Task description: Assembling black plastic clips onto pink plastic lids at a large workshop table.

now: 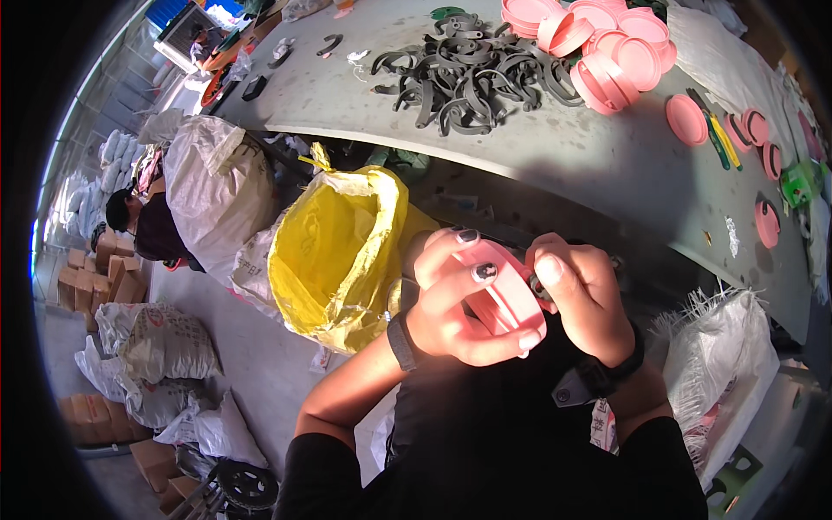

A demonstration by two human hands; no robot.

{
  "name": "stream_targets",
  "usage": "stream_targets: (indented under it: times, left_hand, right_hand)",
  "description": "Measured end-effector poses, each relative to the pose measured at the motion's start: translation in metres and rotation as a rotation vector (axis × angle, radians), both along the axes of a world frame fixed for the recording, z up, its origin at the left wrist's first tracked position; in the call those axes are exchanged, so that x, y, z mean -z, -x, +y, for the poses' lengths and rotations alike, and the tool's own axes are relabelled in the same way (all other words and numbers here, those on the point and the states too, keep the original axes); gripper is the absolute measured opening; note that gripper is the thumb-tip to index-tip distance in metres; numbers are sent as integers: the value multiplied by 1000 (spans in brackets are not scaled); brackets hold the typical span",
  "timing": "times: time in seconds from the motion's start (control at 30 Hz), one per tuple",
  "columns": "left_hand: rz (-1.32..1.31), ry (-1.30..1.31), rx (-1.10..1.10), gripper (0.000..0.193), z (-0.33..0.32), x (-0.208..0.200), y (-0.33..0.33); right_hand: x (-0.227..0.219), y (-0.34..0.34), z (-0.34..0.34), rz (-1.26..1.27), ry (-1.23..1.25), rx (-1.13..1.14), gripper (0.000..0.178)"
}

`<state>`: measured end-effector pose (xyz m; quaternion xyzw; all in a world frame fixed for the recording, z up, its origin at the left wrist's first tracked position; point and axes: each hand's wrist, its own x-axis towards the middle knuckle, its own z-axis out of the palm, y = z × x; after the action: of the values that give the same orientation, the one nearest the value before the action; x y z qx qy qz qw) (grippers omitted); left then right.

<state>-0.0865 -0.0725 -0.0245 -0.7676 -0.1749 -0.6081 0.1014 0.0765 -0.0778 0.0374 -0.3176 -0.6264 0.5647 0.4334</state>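
Both hands hold one round pink plastic lid (511, 295) close below the table edge. My left hand (455, 299) wraps its fingers around the lid's left side, thumb across the rim. My right hand (585, 299) pinches the lid's right edge, where a small dark grey piece (539, 286) shows between the fingers. On the grey table (607, 160) above lie a heap of dark grey curved clips (472, 74) and a pile of pink lids (607, 43).
An open yellow sack (342, 251) stands left of my hands, a white woven sack (724, 364) to the right. More pink lids (754, 130) and green parts (802, 182) lie at the table's right. Another person (143, 225) sits far left among white bags and cardboard boxes.
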Motion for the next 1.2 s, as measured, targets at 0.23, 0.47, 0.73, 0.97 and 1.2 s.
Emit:
stream_targets:
  times: [0.23, 0.47, 0.73, 0.97, 1.2]
  left_hand:
    - [36, 45, 0, 43, 5, 0, 0]
    - [163, 450, 175, 39, -1, -17, 18]
    - [522, 240, 252, 71, 12, -30, 18]
    - [438, 310, 280, 66, 11, -13, 11]
    - [361, 304, 346, 62, 5, -19, 3]
  right_hand:
    - [0, 2, 6, -61, -14, 84, 29]
    - [5, 4, 2, -27, 240, -53, 29]
    - [59, -9, 1, 267, 542, 122, 28]
    - [83, -20, 4, 250, 449, 42, 30]
    - [66, -24, -9, 289, 544, 171, 31]
